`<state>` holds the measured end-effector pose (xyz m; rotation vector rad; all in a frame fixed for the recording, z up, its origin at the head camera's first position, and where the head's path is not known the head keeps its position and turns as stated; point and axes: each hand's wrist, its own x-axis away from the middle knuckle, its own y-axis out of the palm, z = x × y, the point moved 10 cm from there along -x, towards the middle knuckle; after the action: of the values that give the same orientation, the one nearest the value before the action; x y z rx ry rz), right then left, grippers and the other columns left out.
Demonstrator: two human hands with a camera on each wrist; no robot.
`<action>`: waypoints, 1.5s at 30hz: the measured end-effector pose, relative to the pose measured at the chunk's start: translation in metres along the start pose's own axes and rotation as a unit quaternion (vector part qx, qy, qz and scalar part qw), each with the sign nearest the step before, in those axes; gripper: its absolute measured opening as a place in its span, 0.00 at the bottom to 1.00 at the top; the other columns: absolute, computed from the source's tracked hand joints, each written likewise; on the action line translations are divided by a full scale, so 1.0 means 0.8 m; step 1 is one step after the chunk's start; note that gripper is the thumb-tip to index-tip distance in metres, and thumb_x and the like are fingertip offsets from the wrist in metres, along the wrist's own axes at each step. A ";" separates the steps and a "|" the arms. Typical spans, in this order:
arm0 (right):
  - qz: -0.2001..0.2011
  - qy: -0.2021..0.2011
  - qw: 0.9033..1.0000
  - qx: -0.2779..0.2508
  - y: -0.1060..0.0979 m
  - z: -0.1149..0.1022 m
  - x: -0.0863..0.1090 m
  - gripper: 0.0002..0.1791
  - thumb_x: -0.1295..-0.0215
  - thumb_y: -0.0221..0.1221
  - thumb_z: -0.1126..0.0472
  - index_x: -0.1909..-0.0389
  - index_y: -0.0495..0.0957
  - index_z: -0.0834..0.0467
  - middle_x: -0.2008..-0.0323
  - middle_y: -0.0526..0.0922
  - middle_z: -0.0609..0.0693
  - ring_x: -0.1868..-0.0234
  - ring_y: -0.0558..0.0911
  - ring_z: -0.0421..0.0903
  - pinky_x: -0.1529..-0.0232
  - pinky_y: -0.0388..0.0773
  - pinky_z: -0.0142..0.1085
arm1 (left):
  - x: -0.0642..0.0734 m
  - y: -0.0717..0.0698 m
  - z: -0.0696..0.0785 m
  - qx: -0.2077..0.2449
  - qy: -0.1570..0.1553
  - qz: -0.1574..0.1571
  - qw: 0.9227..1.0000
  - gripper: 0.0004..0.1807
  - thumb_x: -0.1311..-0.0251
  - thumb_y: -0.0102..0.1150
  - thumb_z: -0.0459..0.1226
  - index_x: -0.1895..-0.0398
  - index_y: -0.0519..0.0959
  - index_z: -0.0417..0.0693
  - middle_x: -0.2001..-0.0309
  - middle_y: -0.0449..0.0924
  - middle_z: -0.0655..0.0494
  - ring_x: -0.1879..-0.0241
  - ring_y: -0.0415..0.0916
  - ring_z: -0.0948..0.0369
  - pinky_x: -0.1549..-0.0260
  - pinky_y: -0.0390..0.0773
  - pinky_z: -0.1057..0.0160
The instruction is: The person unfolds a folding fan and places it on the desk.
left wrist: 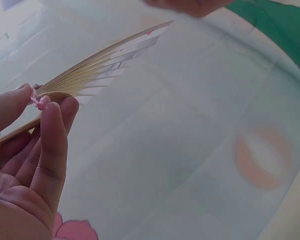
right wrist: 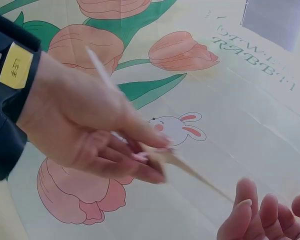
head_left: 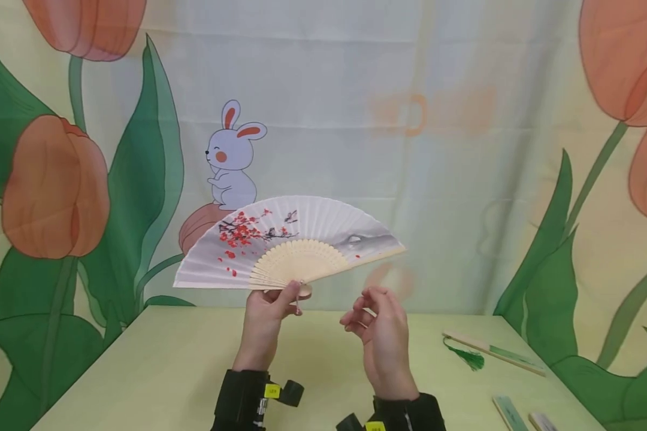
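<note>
While the left hand is gripping the blossom-painted folding fan, apparently fully spread above the table, the right hand is hovering empty, fingers loosely bent. Farther right, a green-tasselled fan is lying folded, untouched.

A tulip-print cloth hangs behind a yellow table.

the spread fan blocks upward passage, but room lies between left fingers and right fingers.

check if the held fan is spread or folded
Spread: the fan has its ribs splayed wide, held by the left hand.
</note>
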<state>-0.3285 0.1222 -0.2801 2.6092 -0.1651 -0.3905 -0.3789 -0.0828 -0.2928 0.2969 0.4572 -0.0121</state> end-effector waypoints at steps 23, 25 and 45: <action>-0.149 0.230 0.956 0.104 0.177 0.240 -0.025 0.19 0.20 0.56 0.51 0.47 0.74 0.65 0.67 0.79 0.49 0.73 0.82 0.42 0.71 0.78 0.31 | 0.040 -0.219 -0.030 -0.062 -0.094 0.138 0.984 0.27 0.25 0.61 0.39 0.29 0.68 0.40 0.59 0.89 0.54 0.62 0.87 0.65 0.62 0.82 0.69; -0.133 0.252 0.954 0.093 0.195 0.262 -0.026 0.15 0.21 0.56 0.54 0.51 0.75 0.65 0.68 0.79 0.49 0.73 0.81 0.42 0.72 0.77 0.30 | 0.045 -0.239 -0.033 -0.053 -0.104 0.152 0.981 0.25 0.24 0.59 0.38 0.30 0.69 0.38 0.60 0.89 0.55 0.63 0.87 0.65 0.63 0.82 0.70; -0.146 0.365 0.911 0.125 0.208 0.397 -0.016 0.14 0.19 0.51 0.62 0.69 0.71 0.59 0.79 0.68 0.44 0.78 0.68 0.39 0.74 0.67 0.27 | 0.146 -0.469 -0.015 -0.157 -0.202 0.354 0.900 0.23 0.22 0.48 0.35 0.36 0.62 0.24 0.71 0.84 0.53 0.74 0.85 0.64 0.72 0.85 0.65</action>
<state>-0.4448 -0.1644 -0.4619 2.8368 0.4627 0.5611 -0.3081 -0.4324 -0.4594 0.1220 -0.0860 0.6971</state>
